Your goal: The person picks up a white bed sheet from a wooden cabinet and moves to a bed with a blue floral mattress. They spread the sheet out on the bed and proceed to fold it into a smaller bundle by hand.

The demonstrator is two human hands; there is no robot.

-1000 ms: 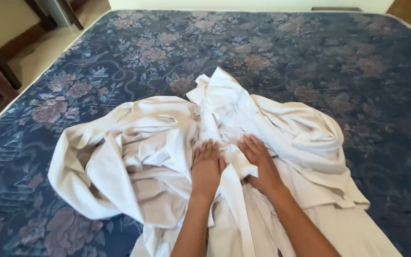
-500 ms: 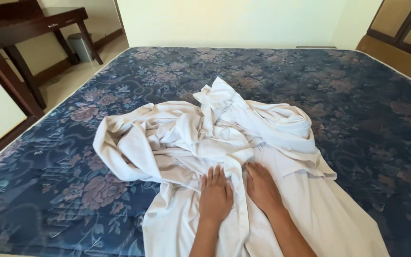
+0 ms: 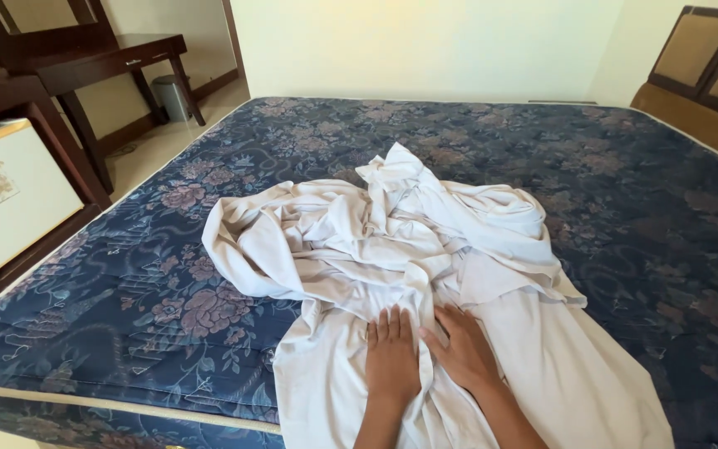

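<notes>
- Head view: a crumpled white sheet [image 3: 392, 249] is lying in soft folds on the bare mattress [image 3: 168, 283], a quilted one in dark blue with a faded floral print.
- The left hand [image 3: 392, 359] is resting flat on the sheet's near part, fingers straight and together, gripping nothing.
- The right hand [image 3: 462, 351] is lying just beside it, thumb touching the left hand, palm down and released.
- Left of the mattress a dark wooden worktop [image 3: 85, 62] is standing, with a small grey bin [image 3: 173, 97] beneath it and a cream cabinet [image 3: 10, 195] nearer.
</notes>
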